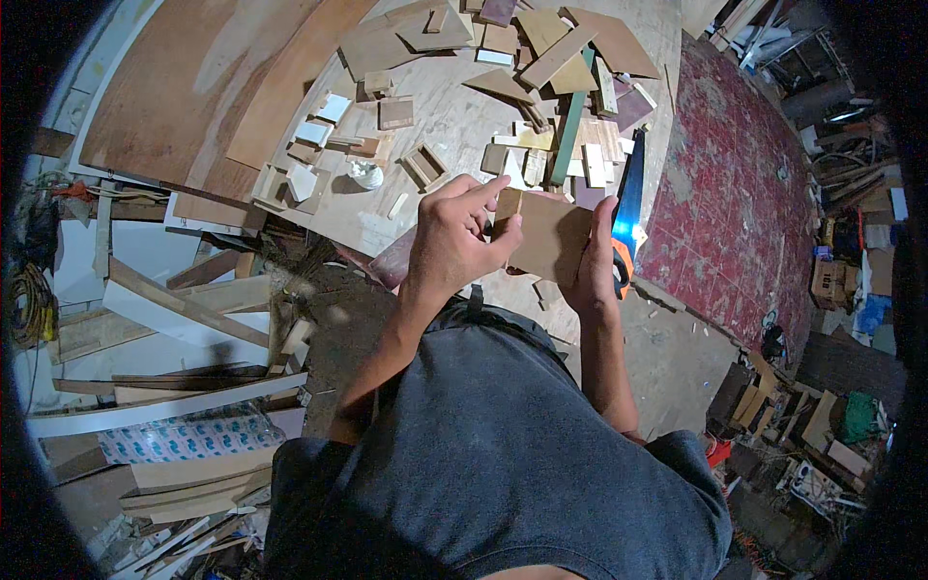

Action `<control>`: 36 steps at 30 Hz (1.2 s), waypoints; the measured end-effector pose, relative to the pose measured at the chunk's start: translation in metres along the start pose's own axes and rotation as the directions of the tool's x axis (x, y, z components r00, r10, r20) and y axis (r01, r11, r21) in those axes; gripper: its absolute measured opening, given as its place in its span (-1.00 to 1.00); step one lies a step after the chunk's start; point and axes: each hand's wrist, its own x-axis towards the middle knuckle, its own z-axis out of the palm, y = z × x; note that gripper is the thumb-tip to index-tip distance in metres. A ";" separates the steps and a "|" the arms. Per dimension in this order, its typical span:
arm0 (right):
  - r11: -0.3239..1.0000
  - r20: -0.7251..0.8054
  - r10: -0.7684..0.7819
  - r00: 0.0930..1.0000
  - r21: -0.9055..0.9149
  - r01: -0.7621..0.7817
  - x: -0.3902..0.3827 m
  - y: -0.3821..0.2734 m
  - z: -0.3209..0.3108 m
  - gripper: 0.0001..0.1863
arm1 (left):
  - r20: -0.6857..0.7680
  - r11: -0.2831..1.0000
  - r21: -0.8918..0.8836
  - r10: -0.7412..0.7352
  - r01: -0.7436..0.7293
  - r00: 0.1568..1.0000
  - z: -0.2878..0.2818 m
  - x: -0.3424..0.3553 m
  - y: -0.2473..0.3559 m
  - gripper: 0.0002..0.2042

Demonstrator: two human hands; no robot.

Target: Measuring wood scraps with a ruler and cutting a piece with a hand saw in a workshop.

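Note:
A small brown plywood piece is held up above the near part of the worktable. My right hand grips its right end, thumb along the near face. At its left end my left hand closes thumb and fingers around the edge, where a thin pale strip of wood shows. Whether that strip is a separate part I cannot tell. Just right of my right hand lies a handsaw with an orange and black handle, its blade pointing away from me.
Wood offcuts crowd the far side of the table. A small open wooden box and a white crumpled lump sit left of centre. Large plywood sheets lean at the left. Scrap boards fill the lower left; a red floor lies right.

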 end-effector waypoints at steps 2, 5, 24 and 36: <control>1.000 -0.007 0.007 1.000 -0.004 -0.007 -0.001 -0.002 0.000 0.00 | 0.015 1.000 0.004 0.009 -0.010 1.000 0.000 0.001 0.001 -0.57; 1.000 0.003 0.025 1.000 0.001 -0.025 -0.003 -0.005 0.001 0.00 | 0.012 1.000 0.006 -0.002 0.002 1.000 0.001 0.000 0.001 -0.57; 0.995 0.039 0.000 0.999 0.101 -0.004 -0.005 -0.008 -0.002 -0.01 | 0.067 0.995 -0.091 -0.028 0.034 0.997 0.000 0.000 -0.004 -0.59; 0.998 -0.042 -0.026 0.999 0.058 0.029 0.001 -0.006 -0.009 -0.06 | 0.063 0.980 -0.188 -0.061 0.072 0.996 0.002 0.002 -0.011 -0.58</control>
